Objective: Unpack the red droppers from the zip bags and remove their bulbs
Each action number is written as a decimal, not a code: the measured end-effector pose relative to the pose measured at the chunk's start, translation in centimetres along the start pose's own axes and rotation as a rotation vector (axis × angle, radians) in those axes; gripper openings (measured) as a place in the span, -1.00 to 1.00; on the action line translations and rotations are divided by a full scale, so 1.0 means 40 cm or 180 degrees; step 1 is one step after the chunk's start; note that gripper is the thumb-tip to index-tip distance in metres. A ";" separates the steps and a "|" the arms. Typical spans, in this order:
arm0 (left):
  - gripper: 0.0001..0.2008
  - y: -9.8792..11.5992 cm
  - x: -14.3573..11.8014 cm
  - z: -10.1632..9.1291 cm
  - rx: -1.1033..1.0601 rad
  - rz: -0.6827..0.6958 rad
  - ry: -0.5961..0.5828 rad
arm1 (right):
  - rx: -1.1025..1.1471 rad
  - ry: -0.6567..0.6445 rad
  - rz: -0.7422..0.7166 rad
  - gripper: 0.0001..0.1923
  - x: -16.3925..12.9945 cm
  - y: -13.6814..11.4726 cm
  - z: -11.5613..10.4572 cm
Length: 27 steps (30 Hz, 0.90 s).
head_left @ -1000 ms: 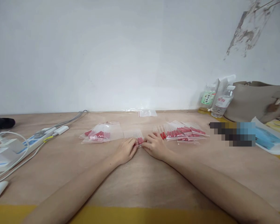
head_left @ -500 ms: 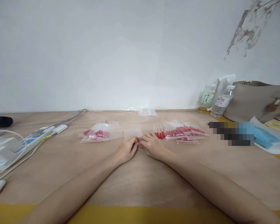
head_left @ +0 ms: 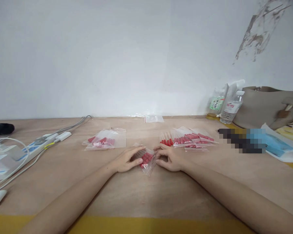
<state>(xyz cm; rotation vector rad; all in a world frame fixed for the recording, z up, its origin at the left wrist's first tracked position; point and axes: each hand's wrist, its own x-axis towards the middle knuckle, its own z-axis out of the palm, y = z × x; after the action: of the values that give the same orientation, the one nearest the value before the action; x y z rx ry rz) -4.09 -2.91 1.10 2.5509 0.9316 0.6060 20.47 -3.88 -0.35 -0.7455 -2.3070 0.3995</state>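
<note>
A small clear zip bag of red-tipped sticks (head_left: 146, 159) lies between both hands on the wooden table (head_left: 146, 191). My left hand (head_left: 125, 160) holds its left side, fingers stretched over the top. My right hand (head_left: 169, 158) pinches its right edge. A pile of filled bags (head_left: 104, 139) rests to the left, beyond my left hand. More filled bags and loose red-tipped sticks (head_left: 187, 138) are spread to the right, just past my right hand.
A power strip with cables and chargers (head_left: 26, 149) occupies the left side. Empty clear bags (head_left: 154, 118) lie by the wall. Two bottles (head_left: 224, 104), a grey handbag (head_left: 268, 105) and papers (head_left: 280, 146) stand at the right. A yellow strip edges the table front.
Both hands have drawn back toward me from the row of bags, bringing one filled bag with them; it now sits tilted between my fingers.
</note>
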 end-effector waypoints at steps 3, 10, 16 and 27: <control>-0.45 0.015 -0.007 -0.005 0.0141 0.0150 -0.0144 | -0.0135 0.0352 0.0326 -0.89 0.003 0.008 0.015; -0.49 0.032 -0.021 0.004 0.0424 0.0274 0.0046 | -0.0835 0.0532 0.0840 -0.88 0.003 0.005 0.043; -0.56 0.032 -0.029 0.022 0.0444 0.0043 0.0385 | -0.0764 -0.0239 0.0851 -0.51 -0.002 -0.013 0.009; -0.66 0.024 -0.028 0.029 0.0179 -0.0088 0.0583 | -0.0278 0.0262 0.0895 -0.61 0.018 -0.027 0.031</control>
<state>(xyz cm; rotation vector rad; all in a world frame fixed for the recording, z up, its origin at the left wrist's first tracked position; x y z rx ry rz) -3.78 -4.57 0.25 2.5599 1.0565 0.8276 18.76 -4.38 -0.39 -1.1153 -2.1588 0.3870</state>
